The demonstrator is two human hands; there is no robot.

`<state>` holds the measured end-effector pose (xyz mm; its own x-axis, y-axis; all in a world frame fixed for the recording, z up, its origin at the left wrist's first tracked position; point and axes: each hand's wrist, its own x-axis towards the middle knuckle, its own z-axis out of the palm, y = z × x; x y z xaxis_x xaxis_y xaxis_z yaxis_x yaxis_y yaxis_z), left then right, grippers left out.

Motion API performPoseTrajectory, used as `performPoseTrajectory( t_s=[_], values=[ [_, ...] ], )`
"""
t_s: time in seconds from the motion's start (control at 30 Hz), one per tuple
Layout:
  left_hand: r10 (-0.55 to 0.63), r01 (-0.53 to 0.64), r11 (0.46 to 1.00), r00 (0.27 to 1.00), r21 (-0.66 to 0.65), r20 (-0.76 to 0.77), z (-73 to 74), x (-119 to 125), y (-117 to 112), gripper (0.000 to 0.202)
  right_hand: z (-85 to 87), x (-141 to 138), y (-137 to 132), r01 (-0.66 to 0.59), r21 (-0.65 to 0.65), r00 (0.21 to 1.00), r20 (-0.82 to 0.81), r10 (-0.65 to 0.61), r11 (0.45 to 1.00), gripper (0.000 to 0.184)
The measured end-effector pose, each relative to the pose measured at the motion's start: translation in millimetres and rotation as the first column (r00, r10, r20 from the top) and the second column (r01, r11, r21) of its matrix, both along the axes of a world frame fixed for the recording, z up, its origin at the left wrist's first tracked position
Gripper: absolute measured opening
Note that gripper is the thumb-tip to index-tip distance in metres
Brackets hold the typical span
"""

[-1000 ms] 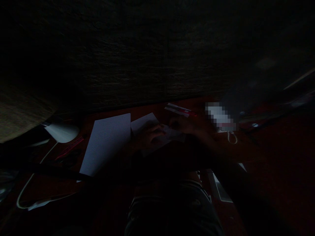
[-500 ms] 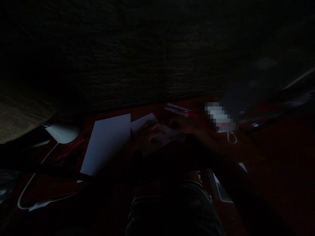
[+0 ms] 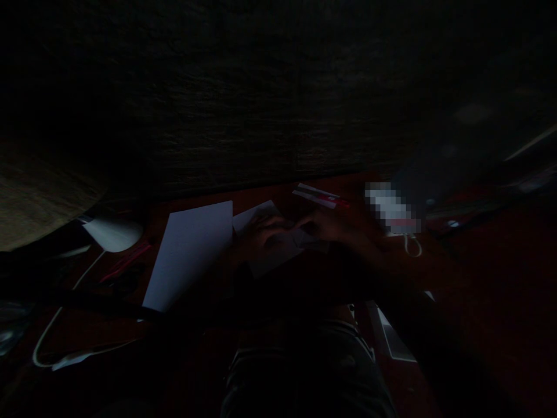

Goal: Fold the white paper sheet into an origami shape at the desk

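Trousers point(image 3: 304, 377) cover your lap, nearest to the camera. Just beyond them, your left hand point(image 3: 270, 238) and your right hand point(image 3: 326, 225) are close together on a pale folded paper point(image 3: 282, 252), but the light is too dim for telling if the fingers clamp it. A smaller paper sheet point(image 3: 252, 217) touches the far side of your left hand, and a large white paper sheet point(image 3: 191, 255) lies to the left. Farther away on the dark red table point(image 3: 478, 278), a red and white packet point(image 3: 317, 196) lies beyond your right hand, and a blurred white object point(image 3: 391, 209) sits to the right.
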<state>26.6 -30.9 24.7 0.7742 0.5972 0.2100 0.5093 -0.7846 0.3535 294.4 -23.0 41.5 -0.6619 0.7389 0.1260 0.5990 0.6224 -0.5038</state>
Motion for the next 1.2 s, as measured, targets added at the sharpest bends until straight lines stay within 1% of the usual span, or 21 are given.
performPoseTrajectory(
  t_s=[0.1,0.3,0.43,0.57,0.63,0.77,0.87,1.0,1.2],
  values=[
    [0.013,-0.013,1.000,1.000,-0.002,-0.005,-0.4,0,0,0.038,1.8,0,-2,0.005,-0.023,1.000,0.010,-0.005,1.000,0.040],
    [0.041,-0.039,0.998,0.997,0.041,-0.058,5.7,2,-3,0.036,-0.3,0,0,-0.031,-0.003,0.999,-0.029,0.031,1.000,0.032],
    [0.049,-0.046,0.998,0.997,0.052,-0.066,8.7,3,-6,0.038,0.4,-1,0,-0.017,-0.029,1.000,-0.001,0.017,0.999,0.032],
    [0.058,-0.054,0.997,0.996,0.054,-0.067,9.6,4,-6,0.039,4.9,-2,-3,-0.005,-0.099,1.000,0.024,0.007,0.995,0.033],
    [0.063,-0.059,0.997,0.995,0.057,-0.071,10.0,4,-7,0.038,7.4,-3,-5,-0.013,-0.165,1.000,0.011,0.015,0.986,0.032],
    [0.072,-0.066,0.995,0.994,0.069,-0.086,9.5,5,-7,0.038,10.2,-4,-8,-0.038,-0.332,0.999,-0.036,0.027,0.943,0.030],
    [0.084,-0.077,0.994,0.992,0.074,-0.092,8.1,4,-7,0.038,9.8,-4,-9,-0.058,-0.409,0.998,-0.055,0.039,0.911,0.027],
    [0.089,-0.082,0.994,0.991,0.072,-0.099,8.6,4,-8,0.036,7.4,-2,-7,-0.074,-0.441,0.997,-0.064,0.051,0.894,0.024],
    [0.040,-0.034,0.998,0.991,0.050,-0.126,8.7,3,-7,0.036,6.5,2,-6,-0.103,-0.476,0.993,-0.094,0.066,0.873,0.028]
  ],
)
